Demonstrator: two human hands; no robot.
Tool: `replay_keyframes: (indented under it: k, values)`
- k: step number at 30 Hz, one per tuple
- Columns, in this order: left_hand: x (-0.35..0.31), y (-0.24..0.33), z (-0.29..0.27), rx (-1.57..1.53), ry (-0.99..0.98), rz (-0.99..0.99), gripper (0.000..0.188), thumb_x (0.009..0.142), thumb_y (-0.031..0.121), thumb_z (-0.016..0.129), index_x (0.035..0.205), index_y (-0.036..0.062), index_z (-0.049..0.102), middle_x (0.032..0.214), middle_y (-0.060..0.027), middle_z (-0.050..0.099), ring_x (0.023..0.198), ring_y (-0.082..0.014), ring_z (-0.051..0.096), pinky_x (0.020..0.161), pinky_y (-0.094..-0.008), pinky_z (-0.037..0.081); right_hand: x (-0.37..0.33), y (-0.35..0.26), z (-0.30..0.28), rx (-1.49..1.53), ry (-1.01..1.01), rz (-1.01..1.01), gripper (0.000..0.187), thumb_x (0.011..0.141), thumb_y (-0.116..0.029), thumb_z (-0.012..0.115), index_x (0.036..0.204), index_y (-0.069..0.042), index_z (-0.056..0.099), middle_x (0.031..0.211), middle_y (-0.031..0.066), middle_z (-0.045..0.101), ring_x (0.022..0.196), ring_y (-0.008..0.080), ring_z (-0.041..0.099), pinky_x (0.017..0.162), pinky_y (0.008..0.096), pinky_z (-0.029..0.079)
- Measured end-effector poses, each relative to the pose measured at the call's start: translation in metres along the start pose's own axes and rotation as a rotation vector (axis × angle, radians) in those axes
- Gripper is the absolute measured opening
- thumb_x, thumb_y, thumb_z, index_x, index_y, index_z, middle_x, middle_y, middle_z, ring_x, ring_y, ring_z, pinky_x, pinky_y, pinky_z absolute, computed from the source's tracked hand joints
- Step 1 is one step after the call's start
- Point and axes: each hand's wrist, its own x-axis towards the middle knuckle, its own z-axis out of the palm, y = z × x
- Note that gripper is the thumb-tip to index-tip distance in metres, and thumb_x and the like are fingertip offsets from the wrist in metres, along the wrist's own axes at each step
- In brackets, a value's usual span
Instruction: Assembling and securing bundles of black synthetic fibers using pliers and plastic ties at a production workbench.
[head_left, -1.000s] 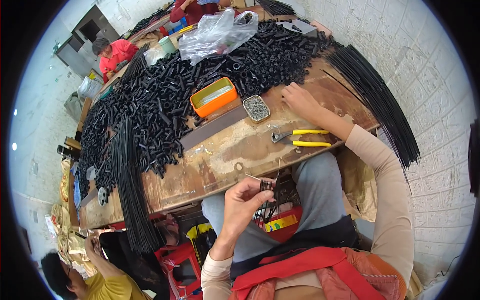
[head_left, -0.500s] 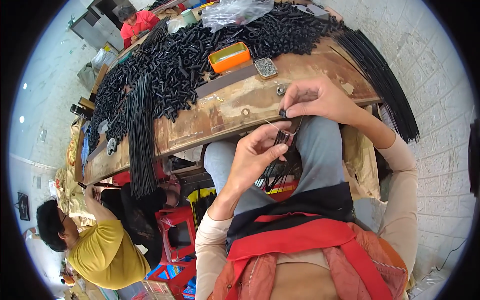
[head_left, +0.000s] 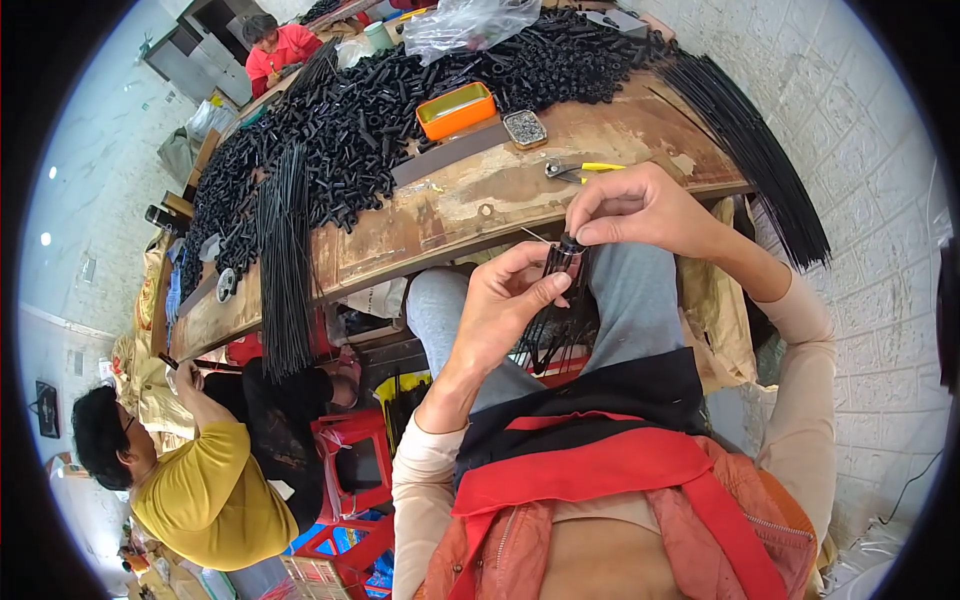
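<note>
Over my lap, just in front of the bench edge, my left hand (head_left: 500, 305) is closed on a bundle of thin black rods (head_left: 538, 335) that hang down between my knees. A fine wire (head_left: 535, 234) sticks out up and left from the bundle's top. My right hand (head_left: 640, 212) pinches a small black cylindrical fitting (head_left: 571, 243) between thumb and fingers, right at the upper ends of the rods. Whether the rod ends are seated in the fitting is too small to tell. Yellow-handled pliers (head_left: 598, 167) lie on the bench just beyond my right hand.
On the wooden bench (head_left: 400, 245) lie a large heap of black tubular parts (head_left: 340, 150), an orange tin (head_left: 456, 112), a small box of metal bits (head_left: 525, 129) and a grey strip (head_left: 450, 153). Rod bundles (head_left: 285, 265) overhang the edge. A co-worker in yellow (head_left: 215, 490) sits at left.
My hands have drawn together, and the black fitting now meets the tops of the rods. The wire that curved across the bundle shows only at its left end. The pliers are more visible.
</note>
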Motion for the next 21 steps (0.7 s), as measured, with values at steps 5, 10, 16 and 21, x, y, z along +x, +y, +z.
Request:
replay_keyframes:
  k: [5, 10, 16, 21]
  values:
    - [0.000, 0.000, 0.004, 0.010, -0.017, 0.028, 0.019, 0.090, 0.000, 0.064, 0.109, 0.0016, 0.062, 0.101, -0.0022, 0.066, 0.084, -0.0065, 0.060, 0.071, -0.0237, 0.051, -0.003, 0.000, 0.000, 0.032, -0.009, -0.045, 0.012, 0.086, -0.007, 0.069, 0.095, 0.000, 0.067, 0.091, 0.0017, 0.066, 0.086, 0.0083, 0.061, 0.082, 0.0241, 0.050]
    - [-0.003, 0.001, 0.006, 0.021, -0.002, 0.030, 0.016, 0.090, 0.000, 0.063, 0.106, 0.0023, 0.061, 0.100, -0.0018, 0.066, 0.083, -0.0056, 0.060, 0.070, -0.0228, 0.050, -0.001, -0.003, 0.002, 0.016, -0.052, -0.040, 0.007, 0.085, 0.002, 0.066, 0.092, 0.002, 0.065, 0.097, 0.0061, 0.063, 0.093, 0.0120, 0.059, 0.084, 0.0268, 0.048]
    - [-0.002, -0.004, 0.011, 0.015, 0.071, 0.030, 0.016, 0.090, -0.002, 0.062, 0.105, 0.0038, 0.061, 0.098, -0.0003, 0.067, 0.083, -0.0046, 0.059, 0.071, -0.0224, 0.050, -0.004, -0.005, 0.002, -0.219, -0.008, -0.044, 0.012, 0.082, 0.003, 0.068, 0.093, 0.002, 0.063, 0.099, 0.0062, 0.062, 0.093, 0.0121, 0.058, 0.084, 0.0269, 0.047]
    - [0.005, -0.008, 0.025, -0.053, 0.088, 0.025, 0.016, 0.089, -0.002, 0.064, 0.104, 0.0024, 0.061, 0.095, -0.0005, 0.066, 0.084, -0.0061, 0.059, 0.074, -0.0221, 0.049, -0.015, 0.012, 0.009, -0.039, 0.079, -0.134, 0.023, 0.076, 0.007, 0.073, 0.093, 0.001, 0.059, 0.102, 0.0067, 0.060, 0.096, 0.0124, 0.057, 0.086, 0.0269, 0.046]
